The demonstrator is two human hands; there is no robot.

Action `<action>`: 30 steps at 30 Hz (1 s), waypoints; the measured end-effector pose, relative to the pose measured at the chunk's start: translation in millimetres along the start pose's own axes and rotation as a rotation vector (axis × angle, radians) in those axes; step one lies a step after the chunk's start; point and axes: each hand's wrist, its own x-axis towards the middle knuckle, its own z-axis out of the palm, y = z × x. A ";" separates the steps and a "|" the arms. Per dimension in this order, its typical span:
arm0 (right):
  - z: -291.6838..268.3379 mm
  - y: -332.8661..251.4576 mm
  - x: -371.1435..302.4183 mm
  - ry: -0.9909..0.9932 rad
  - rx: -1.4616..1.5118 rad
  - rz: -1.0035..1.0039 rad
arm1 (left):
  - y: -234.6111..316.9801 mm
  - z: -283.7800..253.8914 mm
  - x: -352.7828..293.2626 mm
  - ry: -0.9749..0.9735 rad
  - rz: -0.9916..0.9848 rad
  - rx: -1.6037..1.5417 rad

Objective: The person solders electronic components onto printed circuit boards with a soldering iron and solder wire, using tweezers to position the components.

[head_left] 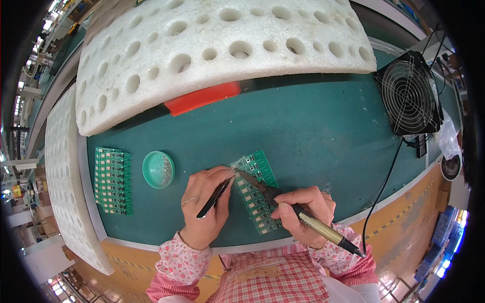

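A green panel of small circuit boards (256,194) lies flat on the bench in front of me, its rows carrying small pale parts. My right hand (305,214) is closed around a soldering iron (321,230), whose tip reaches the panel's upper left part. On the panel's left side, my left hand (206,202) pinches black tweezers (216,198). Their tips are hard to make out near the iron's tip, where a thin pale wire (235,169) also shows.
Left of my hands stand a round green dish (158,169) with small bits inside and a second board panel (112,181). A white foam block with holes (212,38) spans the back, a red tray (202,98) partly beneath it. At the right is a black fan (407,94), with the iron's cord (376,202) nearby.
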 end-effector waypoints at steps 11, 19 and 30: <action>-2.1 2.2 2.5 -0.042 -0.017 -0.056 | 1.8 0.8 -0.7 0.002 -0.012 0.018; -1.3 0.9 2.8 -0.037 -0.006 -0.059 | 3.7 0.4 -1.2 0.000 -0.023 0.039; -2.8 0.9 4.3 -0.048 -0.025 -0.057 | 6.1 0.3 1.2 -0.015 -0.033 0.055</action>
